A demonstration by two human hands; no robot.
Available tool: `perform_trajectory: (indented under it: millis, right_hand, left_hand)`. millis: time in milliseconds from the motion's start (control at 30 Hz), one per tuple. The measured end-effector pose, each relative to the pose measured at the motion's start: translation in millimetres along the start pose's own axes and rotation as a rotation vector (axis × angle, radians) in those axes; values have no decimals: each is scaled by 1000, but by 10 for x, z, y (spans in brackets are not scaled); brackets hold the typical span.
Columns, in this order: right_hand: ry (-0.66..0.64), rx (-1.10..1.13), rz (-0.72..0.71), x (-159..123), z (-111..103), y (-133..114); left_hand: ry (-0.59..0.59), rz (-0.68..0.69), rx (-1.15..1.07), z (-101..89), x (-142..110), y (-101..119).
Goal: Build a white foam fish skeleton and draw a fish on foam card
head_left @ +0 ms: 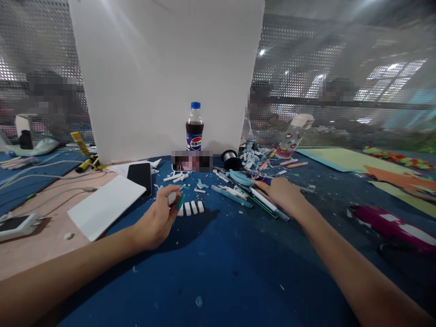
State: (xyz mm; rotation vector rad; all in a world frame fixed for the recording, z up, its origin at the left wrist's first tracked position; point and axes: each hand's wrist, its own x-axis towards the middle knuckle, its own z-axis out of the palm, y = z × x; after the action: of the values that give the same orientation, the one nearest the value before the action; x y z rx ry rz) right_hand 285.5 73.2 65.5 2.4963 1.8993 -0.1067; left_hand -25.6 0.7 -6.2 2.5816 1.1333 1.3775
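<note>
My left hand (pixel 158 215) is closed, with a small whitish piece (pixel 172 198) and a thin teal piece (pixel 180 201) pinched at its fingertips. Right beside it, several small white blocks (pixel 194 207) stand in a row on the blue table mat (pixel 204 263). My right hand (pixel 281 193) reaches over a heap of slim tools, fingers stretched out and touching the heap; some fingertips are hidden. Under and around it lie a white pen-like stick (pixel 264 199), a light blue stick (pixel 233 196) and light blue pieces (pixel 238 176).
A cola bottle (pixel 195 131) stands before a white board (pixel 166 68), with a phone (pixel 185 162) below it. Left are a white sheet (pixel 107 206) and a dark phone (pixel 140 177). Right are a wire spool (pixel 231 160), scraps (pixel 254 156), a patterned bottle (pixel 293 136) and a magenta device (pixel 391 225).
</note>
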Motion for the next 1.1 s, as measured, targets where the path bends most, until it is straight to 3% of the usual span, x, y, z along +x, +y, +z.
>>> perform_trajectory:
  millis: [167, 300, 433, 600, 733, 900, 1100]
  right_hand:
    - [-77, 25, -32, -29, -76, -42]
    - [-12, -11, -33, -28, -73, 4]
    - [148, -58, -66, -131, -65, 0]
    - [364, 143, -128, -255, -37, -121]
    - [638, 319, -300, -413, 98, -309]
    - [679, 413, -472, -707, 276, -538]
    - [727, 509, -562, -792, 335, -556]
  left_hand:
    - [-42, -64, -14, -5, 12, 4]
    - [-85, 4, -47, -68, 86, 63]
    - [6, 39, 50, -112, 139, 80]
    - [54, -179, -38, -104, 135, -3]
    - [44, -339, -133, -87, 125, -45]
    - [-11, -311, -119, -100, 123, -11]
    - [-92, -361, -274, -79, 141, -14]
